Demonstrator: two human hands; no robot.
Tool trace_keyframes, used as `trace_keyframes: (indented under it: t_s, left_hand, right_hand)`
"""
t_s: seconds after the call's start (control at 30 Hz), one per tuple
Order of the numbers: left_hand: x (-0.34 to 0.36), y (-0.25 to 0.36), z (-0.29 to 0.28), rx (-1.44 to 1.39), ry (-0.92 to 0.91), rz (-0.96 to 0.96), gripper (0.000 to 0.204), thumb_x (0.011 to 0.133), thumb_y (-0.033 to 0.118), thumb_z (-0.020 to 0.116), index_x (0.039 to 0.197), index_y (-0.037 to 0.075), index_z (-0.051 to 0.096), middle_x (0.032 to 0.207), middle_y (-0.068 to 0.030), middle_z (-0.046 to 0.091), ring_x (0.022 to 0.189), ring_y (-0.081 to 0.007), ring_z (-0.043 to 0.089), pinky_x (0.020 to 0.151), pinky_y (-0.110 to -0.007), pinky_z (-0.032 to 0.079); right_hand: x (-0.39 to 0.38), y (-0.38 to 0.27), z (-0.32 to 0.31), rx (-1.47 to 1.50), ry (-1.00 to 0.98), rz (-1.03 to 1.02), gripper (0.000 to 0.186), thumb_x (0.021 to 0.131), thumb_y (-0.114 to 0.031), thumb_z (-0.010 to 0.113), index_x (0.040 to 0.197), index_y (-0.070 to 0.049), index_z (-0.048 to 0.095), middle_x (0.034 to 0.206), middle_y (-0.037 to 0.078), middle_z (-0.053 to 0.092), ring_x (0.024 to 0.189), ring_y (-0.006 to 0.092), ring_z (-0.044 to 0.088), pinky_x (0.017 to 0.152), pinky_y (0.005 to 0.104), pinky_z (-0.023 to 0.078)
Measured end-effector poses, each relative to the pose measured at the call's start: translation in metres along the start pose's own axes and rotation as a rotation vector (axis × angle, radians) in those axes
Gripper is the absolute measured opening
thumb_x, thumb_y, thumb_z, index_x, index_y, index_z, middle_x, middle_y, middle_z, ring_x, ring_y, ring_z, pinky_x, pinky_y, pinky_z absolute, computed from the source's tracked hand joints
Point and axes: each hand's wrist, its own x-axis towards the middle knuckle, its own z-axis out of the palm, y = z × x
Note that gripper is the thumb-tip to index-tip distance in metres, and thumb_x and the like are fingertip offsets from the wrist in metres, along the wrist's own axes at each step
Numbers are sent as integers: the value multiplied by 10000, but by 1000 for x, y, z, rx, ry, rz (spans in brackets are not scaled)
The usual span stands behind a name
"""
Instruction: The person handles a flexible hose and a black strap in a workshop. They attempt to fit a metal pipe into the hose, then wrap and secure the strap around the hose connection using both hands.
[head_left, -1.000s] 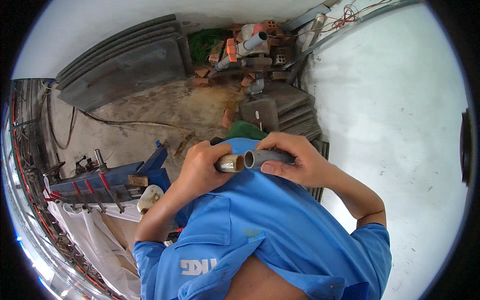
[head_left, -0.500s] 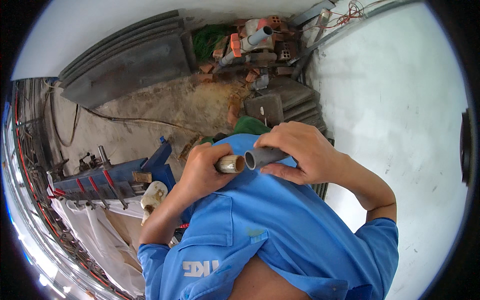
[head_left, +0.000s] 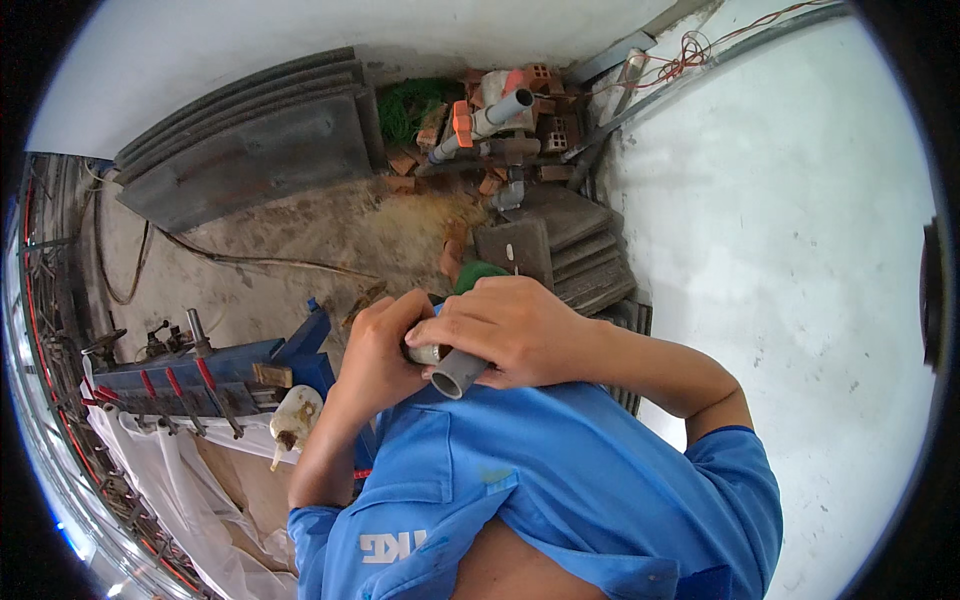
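Both hands are together in front of my blue shirt. My left hand (head_left: 385, 355) is closed round a short, pale, shiny tube (head_left: 424, 354), largely hidden by fingers. My right hand (head_left: 510, 330) grips a grey plastic pipe (head_left: 458, 374), its open end tilted toward my body, below and right of the pale tube. My right fingers reach over the pale tube to the fingers of my left hand; whether the two tubes touch is hard to tell.
Dark sheets (head_left: 245, 160) lean on the back wall. Bricks (head_left: 555, 135) surround a pipe with an orange valve (head_left: 462, 123). Dark slabs (head_left: 580, 260) lie beside the right wall (head_left: 780, 250). At left stand a blue machine (head_left: 230, 365) and white plastic sheeting (head_left: 170, 480). A hose (head_left: 260, 258) crosses the floor.
My right hand has moved left and slightly down with the grey pipe, now over the pale tube that it faced end-to-end before. My left hand has shifted slightly left.
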Motion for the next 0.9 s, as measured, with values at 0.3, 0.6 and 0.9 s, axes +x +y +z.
trace_keyframes:
  t_s: [0.3, 0.6, 0.9]
  left_hand:
    - [6, -33, -45, -340, -95, 59, 477, 606, 218, 898, 958, 14, 648, 1029, -117, 661, 943, -250, 653, 807, -362, 495]
    - [-27, -38, -33, -296, 83, -90, 597, 846, 557, 786, 881, -12, 611, 652, -52, 524, 594, -133, 500, 537, -312, 379]
    - [-9, -64, -6, -56, 26, -280, 510, 952, 467, 704, 857, -18, 579, 583, -96, 433, 560, -159, 376, 527, -350, 357]
  right_hand:
    - [31, -9, -13, 138, 234, -227, 409, 788, -222, 812, 1148, -98, 663, 901, 52, 650, 783, 223, 657, 661, 352, 505]
    - [0, 18, -56, 396, 226, 138, 392, 849, -161, 830, 1188, -69, 656, 939, 79, 677, 851, 228, 695, 721, 333, 540]
    - [-74, 48, -66, 241, 75, 582, 460, 920, -178, 742, 1225, -7, 444, 950, 203, 666, 774, 346, 702, 667, 413, 545]
